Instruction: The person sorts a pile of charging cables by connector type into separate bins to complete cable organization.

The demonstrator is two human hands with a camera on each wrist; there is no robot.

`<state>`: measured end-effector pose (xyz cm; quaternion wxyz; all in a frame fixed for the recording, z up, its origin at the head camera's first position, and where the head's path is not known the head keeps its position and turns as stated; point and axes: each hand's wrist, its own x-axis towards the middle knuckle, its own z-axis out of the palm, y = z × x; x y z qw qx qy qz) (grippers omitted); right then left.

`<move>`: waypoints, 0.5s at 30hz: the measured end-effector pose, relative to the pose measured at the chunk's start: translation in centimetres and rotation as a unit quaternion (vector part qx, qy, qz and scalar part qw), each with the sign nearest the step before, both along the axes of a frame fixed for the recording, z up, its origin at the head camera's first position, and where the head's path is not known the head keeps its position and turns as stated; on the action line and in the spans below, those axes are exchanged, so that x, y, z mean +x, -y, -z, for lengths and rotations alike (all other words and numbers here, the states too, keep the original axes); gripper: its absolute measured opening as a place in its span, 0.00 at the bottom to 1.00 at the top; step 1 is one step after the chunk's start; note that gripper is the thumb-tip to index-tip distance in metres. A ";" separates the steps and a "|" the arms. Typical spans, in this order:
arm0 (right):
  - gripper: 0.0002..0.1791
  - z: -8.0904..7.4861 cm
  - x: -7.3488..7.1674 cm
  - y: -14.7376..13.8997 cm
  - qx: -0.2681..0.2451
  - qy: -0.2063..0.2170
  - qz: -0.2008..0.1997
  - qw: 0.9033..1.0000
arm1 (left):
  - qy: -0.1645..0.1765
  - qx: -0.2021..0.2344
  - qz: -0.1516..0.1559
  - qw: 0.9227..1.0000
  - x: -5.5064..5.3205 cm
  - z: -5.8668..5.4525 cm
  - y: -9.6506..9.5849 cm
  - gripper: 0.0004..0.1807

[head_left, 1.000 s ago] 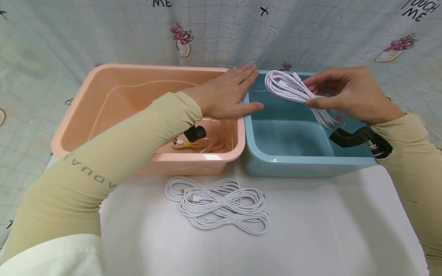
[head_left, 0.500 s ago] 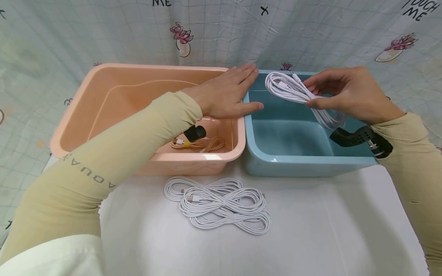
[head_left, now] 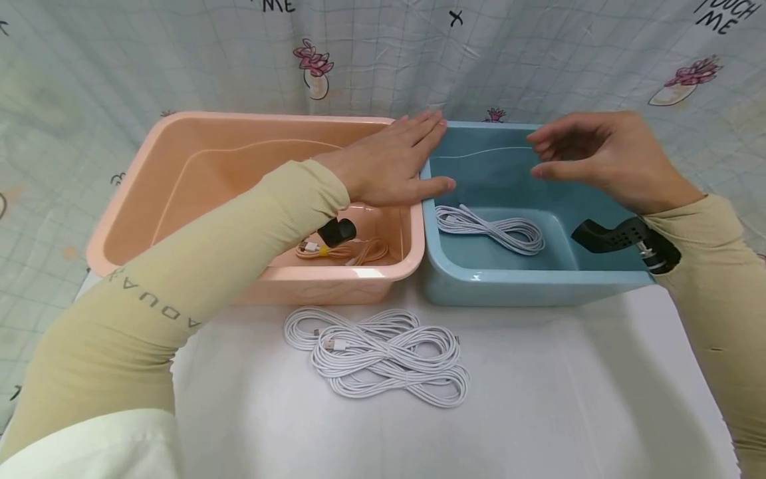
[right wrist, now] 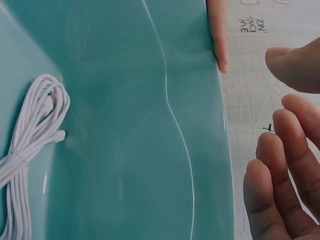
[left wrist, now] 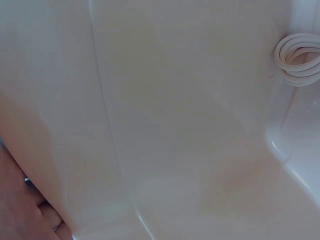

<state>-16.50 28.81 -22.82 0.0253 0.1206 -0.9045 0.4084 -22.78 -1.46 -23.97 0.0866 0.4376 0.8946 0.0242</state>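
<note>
A bundled white USB cable (head_left: 491, 227) lies on the floor of the blue bin (head_left: 538, 289); the right wrist view shows the same white cable (right wrist: 37, 125) and its plugs. Above that bin my right hand (head_left: 610, 156) hovers, thumb and fingers apart and holding nothing. My left hand (head_left: 395, 163) rests flat, fingers straight, across the touching rims of the pink bin (head_left: 251, 120) and the blue bin. In front of the bins, a pile of white cables (head_left: 383, 356) lies coiled on the table.
Inside the pink bin sits an orange cable (head_left: 341, 249) with a yellow tie, partly hidden by a black wrist mount (head_left: 338, 231). A white cloth (head_left: 538, 392) covers the table. Behind the bins hangs a patterned curtain (head_left: 383, 60).
My right hand has let go of the white cable, which has dropped from above the blue bin onto its floor. The left hand has stayed in place.
</note>
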 end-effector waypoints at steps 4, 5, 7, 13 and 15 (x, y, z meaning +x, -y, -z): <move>0.23 0.0 0.0 -0.1 0.005 -0.002 -0.001 1.000 | 0.001 0.000 -0.002 1.000 0.0 0.0 0.0 0.51; 0.23 0.0 0.0 -0.1 0.007 -0.003 0.000 1.000 | 0.001 0.000 -0.001 1.000 0.0 0.0 0.0 0.51; 0.23 0.0 0.0 -0.1 0.011 -0.005 0.001 1.000 | 0.001 0.000 -0.001 1.000 0.0 0.0 0.0 0.51; 0.23 0.0 0.0 -0.1 0.011 -0.002 0.001 1.000 | 0.000 -0.004 -0.001 1.000 0.0 0.0 0.0 0.51; 0.24 0.0 0.1 -0.1 0.008 0.000 0.001 1.000 | 0.000 -0.004 -0.001 1.000 0.0 0.0 0.0 0.51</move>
